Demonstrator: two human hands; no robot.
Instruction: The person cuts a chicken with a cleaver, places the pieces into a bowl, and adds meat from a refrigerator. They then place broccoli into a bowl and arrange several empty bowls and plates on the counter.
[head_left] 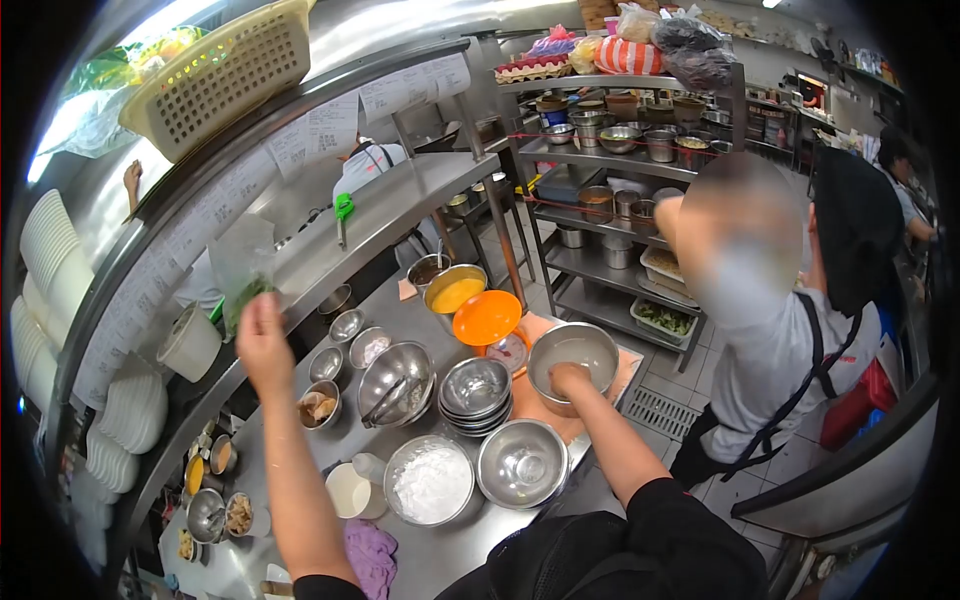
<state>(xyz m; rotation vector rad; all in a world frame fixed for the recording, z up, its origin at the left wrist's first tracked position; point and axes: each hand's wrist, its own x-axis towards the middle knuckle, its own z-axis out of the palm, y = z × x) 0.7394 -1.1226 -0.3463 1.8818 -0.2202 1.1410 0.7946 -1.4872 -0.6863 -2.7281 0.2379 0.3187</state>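
My left hand is raised at the steel shelf. Its fingers are closed at the edge of a clear plastic bag with green leaves low in it. My right hand reaches over the near rim into a large metal bowl. It looks closed, and its fingertips are hidden inside. Left of that bowl is an orange plastic bowl or lid, tilted. Stacked metal bowls, a shiny metal bowl and a bowl of white powder sit nearer me.
The steel counter also bears a pot of yellow liquid, a white tub and a purple cloth. A co-worker in a grey shirt stands close on the right. Behind is a loaded rack; a floor drain lies below.
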